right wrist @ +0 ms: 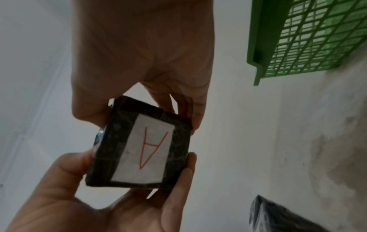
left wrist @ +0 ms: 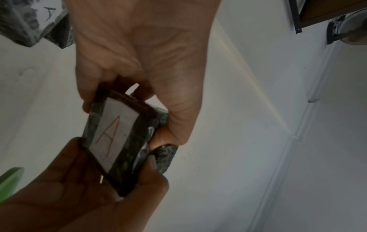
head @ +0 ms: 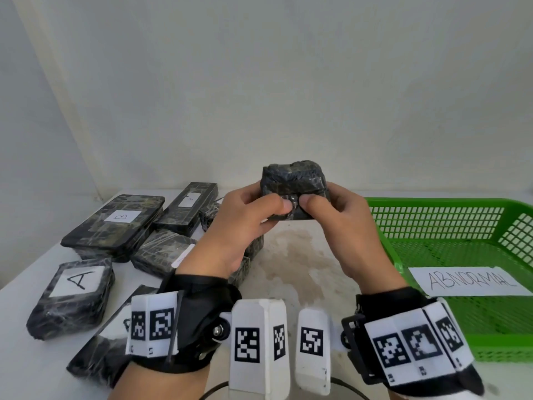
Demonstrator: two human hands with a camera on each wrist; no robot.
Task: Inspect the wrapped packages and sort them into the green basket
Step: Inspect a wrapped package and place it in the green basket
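White table [head: 302, 255] fills the lower frame, basket [head: 450, 223] at right. Left hand [head: 230, 226] and right hand [head: 346, 229] both pinch a package [head: 294, 183] at centre.

Left hand [head: 230, 223] and right hand [head: 343, 226] are raised side by side. Fingers curl, thumbs nearly touching, gripping a package [head: 294, 192].

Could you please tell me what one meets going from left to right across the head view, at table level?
Package marked A → flat package marked B → left hand → small held package → right hand → ABNORMAL paper label → far side of the green basket.
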